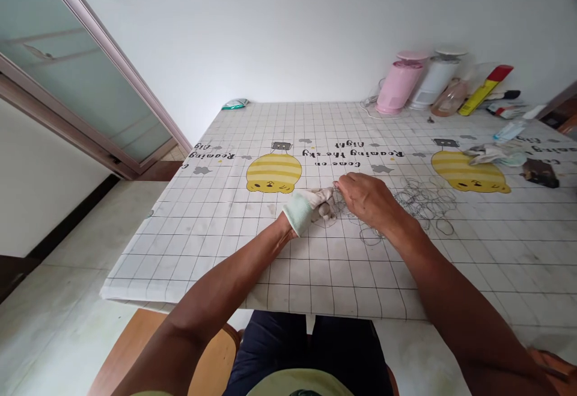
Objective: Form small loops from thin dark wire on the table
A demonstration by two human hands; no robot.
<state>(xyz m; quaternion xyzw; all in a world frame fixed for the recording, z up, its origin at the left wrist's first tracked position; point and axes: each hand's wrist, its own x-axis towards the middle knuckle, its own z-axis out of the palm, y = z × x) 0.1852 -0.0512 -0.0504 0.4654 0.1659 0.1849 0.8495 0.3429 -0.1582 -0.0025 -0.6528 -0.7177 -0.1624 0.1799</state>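
Observation:
My left hand wears a white work glove with a pale green cuff. Its fingers are closed over dark thin wire, with loops showing just below them. Bare and pinched, my right hand meets the gloved fingertips at the same strands. A loose tangle of thin wire lies on the table to the right of my right hand, and some loops pass under its wrist. The exact point of each pinch is too small to make out.
A checked tablecloth with yellow cartoon prints covers the table. At the back right stand a pink cylinder, a white cylinder, a bottle and a yellow-red box. Another glove lies at right, near a dark block.

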